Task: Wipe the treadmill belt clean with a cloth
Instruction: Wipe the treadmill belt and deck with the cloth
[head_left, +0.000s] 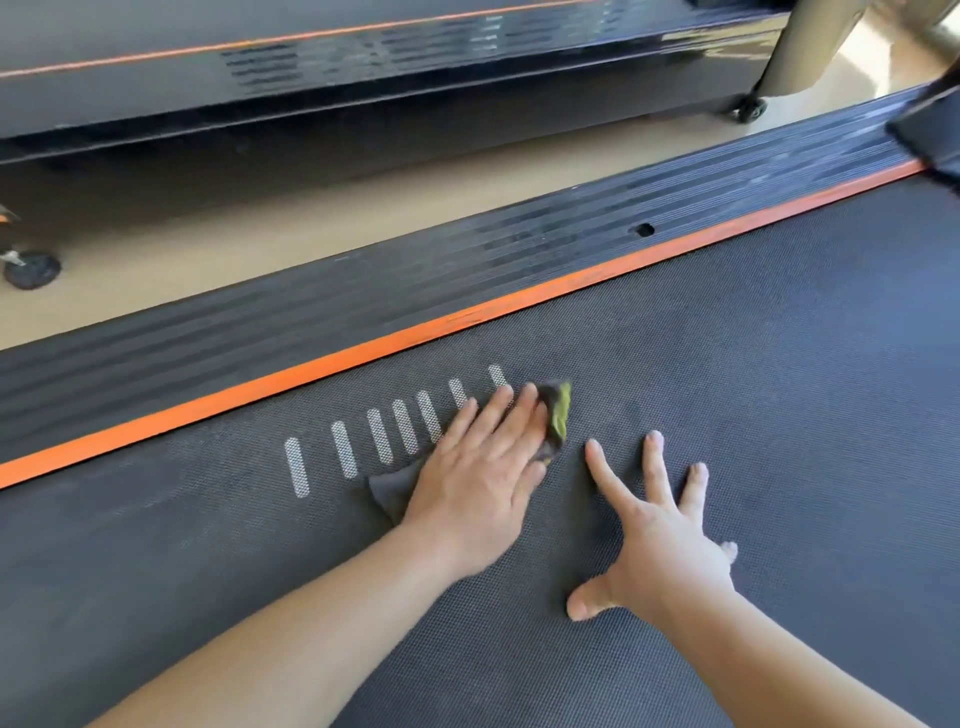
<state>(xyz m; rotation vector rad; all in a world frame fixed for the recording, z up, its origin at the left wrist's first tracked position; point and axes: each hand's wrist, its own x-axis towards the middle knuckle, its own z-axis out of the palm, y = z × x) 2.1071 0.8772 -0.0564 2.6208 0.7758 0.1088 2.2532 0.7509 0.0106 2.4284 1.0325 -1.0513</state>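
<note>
Second treadmill (363, 78) on beige floor (249, 234)

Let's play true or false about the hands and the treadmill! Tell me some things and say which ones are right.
1. The left hand presses flat on the cloth. True.
2. The right hand holds a spray bottle. False: it lies spread flat on the belt and holds nothing.
3. An orange stripe runs along the belt's edge. True.
4. The white marks on the belt are circles. False: they are short bars in a row.
5. The cloth is bright red. False: it is dark grey with a yellow-green part.
</note>
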